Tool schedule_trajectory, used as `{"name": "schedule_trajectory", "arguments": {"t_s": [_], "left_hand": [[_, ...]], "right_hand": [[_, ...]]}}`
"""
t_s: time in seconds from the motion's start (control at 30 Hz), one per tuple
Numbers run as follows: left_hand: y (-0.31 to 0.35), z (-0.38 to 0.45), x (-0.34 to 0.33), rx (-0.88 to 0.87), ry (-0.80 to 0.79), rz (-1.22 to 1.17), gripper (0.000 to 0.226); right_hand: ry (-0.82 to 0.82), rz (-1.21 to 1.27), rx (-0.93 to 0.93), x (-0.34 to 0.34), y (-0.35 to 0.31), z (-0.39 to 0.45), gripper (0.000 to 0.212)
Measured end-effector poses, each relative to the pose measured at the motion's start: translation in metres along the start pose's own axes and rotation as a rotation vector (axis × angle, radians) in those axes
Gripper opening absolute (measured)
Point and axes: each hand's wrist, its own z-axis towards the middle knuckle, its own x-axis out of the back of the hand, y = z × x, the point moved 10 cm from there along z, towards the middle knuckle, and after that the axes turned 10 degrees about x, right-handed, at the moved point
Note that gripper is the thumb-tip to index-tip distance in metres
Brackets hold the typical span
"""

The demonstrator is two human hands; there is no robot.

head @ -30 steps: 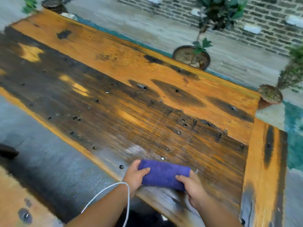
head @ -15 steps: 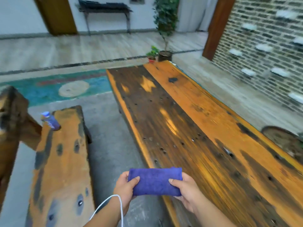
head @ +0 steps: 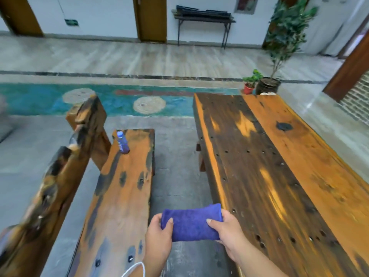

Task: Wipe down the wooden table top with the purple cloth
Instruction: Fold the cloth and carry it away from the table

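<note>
Long wooden tabletop (head: 279,176) to the right, bench (head: 119,196) with bottle (head: 122,142) to the left. Folded cloth (head: 190,222) pinched at both ends by left hand (head: 158,234) and right hand (head: 229,232), off the near edge over the floor. Risk: loose fold dropping, or snagging on bolt holes.

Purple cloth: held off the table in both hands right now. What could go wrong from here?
1. The purple cloth is folded into a small pad between the left hand and right hand; each pass probably covers a narrow strip, so patches of the long table top may get missed.
2. The top is dotted with small holes; the cloth could catch there, or dirt could stay in them.
</note>
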Motion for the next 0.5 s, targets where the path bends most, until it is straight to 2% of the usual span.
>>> {"name": "schedule_trajectory", "arguments": {"t_s": [0.13, 0.3, 0.5], "left_hand": [[0.013, 0.060, -0.033, 0.088, -0.010, -0.085, 0.012], [0.067, 0.131, -0.060, 0.076, -0.008, -0.068, 0.003], [0.142, 0.211, -0.093, 0.066, -0.040, -0.121, 0.003]], "right_hand": [[-0.023, -0.009, -0.003, 0.000, -0.006, 0.080, 0.028], [-0.152, 0.026, -0.015, -0.014, -0.039, 0.175, 0.030], [-0.203, 0.028, 0.003, -0.034, -0.098, 0.277, 0.028]]}}
